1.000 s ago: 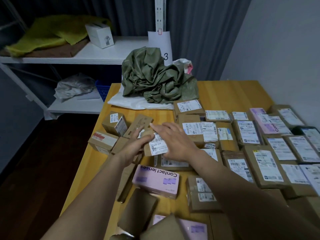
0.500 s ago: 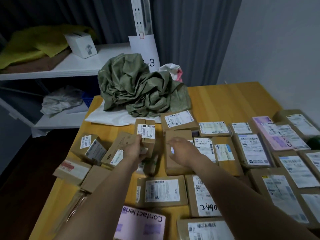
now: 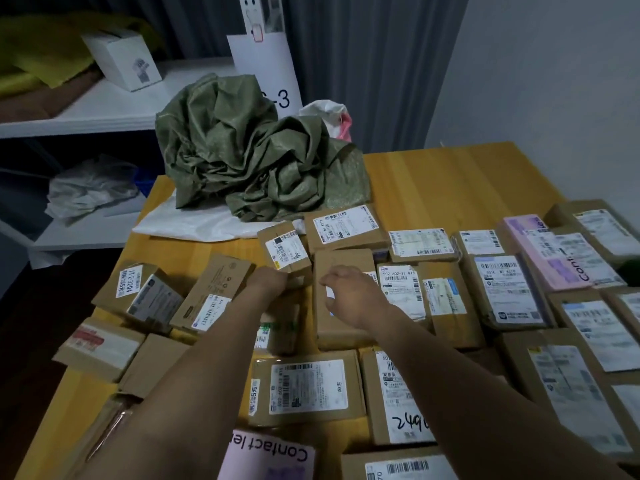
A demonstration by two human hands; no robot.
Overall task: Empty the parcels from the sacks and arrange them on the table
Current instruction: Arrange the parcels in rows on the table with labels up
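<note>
**Squaring up the small box in the back row**

The table is mostly covered, with the green sack crumpled at the far end. My right hand is over the plain brown box with its fingers bent down. I can't tell if it's actually gripping.

My left hand, a bit apart from the right, is curled round the near end of the small box, just left of the brown one. The label faces up. Its long axis runs away from me, with the far end leaning slightly left. I'd nudge it parallel and snug against the brown box, keeping the label readable.
</note>
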